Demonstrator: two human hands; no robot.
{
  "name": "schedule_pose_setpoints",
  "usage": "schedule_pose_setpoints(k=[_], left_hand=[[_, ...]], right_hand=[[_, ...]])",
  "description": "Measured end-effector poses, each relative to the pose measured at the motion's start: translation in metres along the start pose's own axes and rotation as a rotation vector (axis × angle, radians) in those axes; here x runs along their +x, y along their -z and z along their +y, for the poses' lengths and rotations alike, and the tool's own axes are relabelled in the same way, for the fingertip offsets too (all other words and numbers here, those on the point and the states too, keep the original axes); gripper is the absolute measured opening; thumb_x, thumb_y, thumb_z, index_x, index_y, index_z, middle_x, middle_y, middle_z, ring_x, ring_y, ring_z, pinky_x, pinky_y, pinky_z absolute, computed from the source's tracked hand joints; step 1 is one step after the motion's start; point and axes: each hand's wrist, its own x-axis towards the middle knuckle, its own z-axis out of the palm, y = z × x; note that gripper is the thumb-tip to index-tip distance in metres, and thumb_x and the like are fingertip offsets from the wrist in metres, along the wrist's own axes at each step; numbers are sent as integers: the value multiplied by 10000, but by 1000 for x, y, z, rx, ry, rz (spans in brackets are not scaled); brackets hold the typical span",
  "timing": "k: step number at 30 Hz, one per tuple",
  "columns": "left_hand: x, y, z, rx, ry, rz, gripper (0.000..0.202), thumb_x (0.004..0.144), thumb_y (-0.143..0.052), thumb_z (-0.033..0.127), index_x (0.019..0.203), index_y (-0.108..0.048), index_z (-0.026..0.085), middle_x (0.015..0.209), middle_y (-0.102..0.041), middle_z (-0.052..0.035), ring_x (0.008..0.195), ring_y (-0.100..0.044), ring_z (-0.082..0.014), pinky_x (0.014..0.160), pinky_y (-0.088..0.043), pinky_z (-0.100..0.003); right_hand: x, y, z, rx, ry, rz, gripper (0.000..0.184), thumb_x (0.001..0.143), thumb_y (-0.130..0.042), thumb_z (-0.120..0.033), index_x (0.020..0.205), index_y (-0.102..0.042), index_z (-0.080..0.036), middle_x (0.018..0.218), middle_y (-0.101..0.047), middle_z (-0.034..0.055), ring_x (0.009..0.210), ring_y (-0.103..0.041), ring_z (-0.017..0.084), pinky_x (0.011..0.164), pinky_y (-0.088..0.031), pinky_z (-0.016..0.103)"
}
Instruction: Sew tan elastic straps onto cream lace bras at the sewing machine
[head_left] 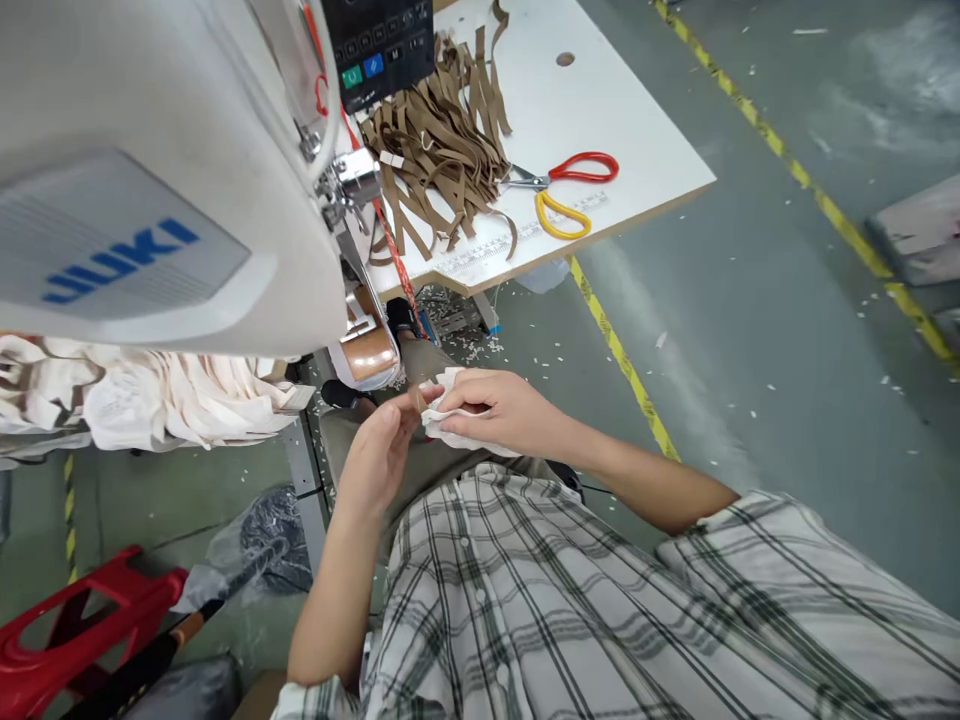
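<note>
My right hand (pixel 501 410) is closed around a small crumpled piece of white fabric (pixel 448 428), held in front of my plaid shirt. My left hand (pixel 379 455) meets it from the left, fingers curled and pinching the fabric's edge near a short brown strip. Both hands hover just below the arm of a white JUKI sewing machine (pixel 150 200), close to its copper-coloured cylinder bed (pixel 369 352).
A heap of brown fabric strips (pixel 439 150) lies on the white table (pixel 645 130), with red-and-yellow-handled scissors (pixel 566 185) beside it. Cream fabric pieces (pixel 172 400) pile up at left. A red plastic stool (pixel 67 625) stands on the floor lower left. Yellow floor tape (pixel 622 360) runs along the floor.
</note>
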Motion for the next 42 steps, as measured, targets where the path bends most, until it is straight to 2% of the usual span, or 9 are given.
schedule_pose_setpoints(k=[2, 4, 6, 7, 9, 14, 20, 26, 42], left_hand=[[-3, -10, 2, -149, 9, 43, 374, 866, -622, 561, 960, -712, 211, 978, -723, -82, 1091, -659, -266, 1014, -487, -442], [-12, -16, 4, -249, -45, 138, 298, 888, -621, 504, 774, -612, 229, 681, -600, 3, 823, -664, -194, 946, -518, -419], [-24, -17, 5, -276, -145, 198, 443, 948, -552, 481, 611, -443, 215, 496, -352, 57, 552, -509, -129, 838, -533, -380], [-30, -17, 4, -263, -203, 201, 516, 979, -500, 476, 562, -367, 204, 464, -260, 62, 484, -420, -113, 780, -524, -358], [-40, -16, 2, -202, -312, 172, 612, 1012, -419, 482, 497, -269, 187, 429, -185, 53, 433, -336, -103, 694, -485, -335], [-53, -16, -9, -9, -469, 165, 696, 981, -431, 556, 431, -227, 181, 377, -179, 39, 395, -313, -104, 642, -435, -360], [-57, -10, -15, 36, -562, 109, 628, 1006, -400, 495, 483, -257, 178, 426, -229, 36, 444, -348, -119, 696, -430, -375], [-55, -1, -15, 68, -625, -29, 573, 1045, -322, 458, 548, -302, 174, 468, -250, 46, 465, -355, -110, 703, -412, -357], [-59, 1, -17, 97, -679, -10, 540, 1024, -394, 433, 554, -322, 178, 476, -270, 44, 488, -367, -114, 720, -421, -375]], right_hand=[[-5, -2, 5, -173, 37, 28, 139, 907, -654, -331, 908, -749, -229, 756, -627, -4, 678, -549, 113, 617, -369, 236], [-9, -3, 10, -347, 82, 107, 131, 918, -627, -307, 884, -721, -223, 757, -626, 2, 659, -531, 113, 594, -338, 245], [-12, -5, 15, -464, 172, 211, 134, 918, -592, -255, 835, -690, -217, 744, -629, 11, 646, -524, 120, 579, -323, 258], [-13, -6, 17, -492, 233, 255, 152, 917, -571, -229, 805, -674, -219, 735, -635, 13, 642, -527, 124, 574, -323, 263], [-14, -9, 19, -501, 355, 319, 204, 920, -532, -190, 755, -645, -230, 706, -643, 9, 632, -539, 125, 568, -335, 265], [-14, -18, 19, -406, 537, 393, 209, 908, -532, -144, 759, -633, -251, 690, -660, -5, 642, -565, 121, 580, -386, 248], [-13, -20, 19, -449, 490, 352, 238, 944, -532, -220, 729, -632, -245, 683, -656, 2, 639, -576, 112, 579, -399, 242], [-10, -21, 19, -448, 594, 425, 160, 884, -567, -108, 774, -591, -221, 683, -640, -26, 620, -560, 86, 552, -369, 213], [-8, -27, 17, -413, 589, 417, 174, 851, -581, -64, 775, -575, -221, 675, -625, -29, 616, -545, 93, 561, -368, 212]])
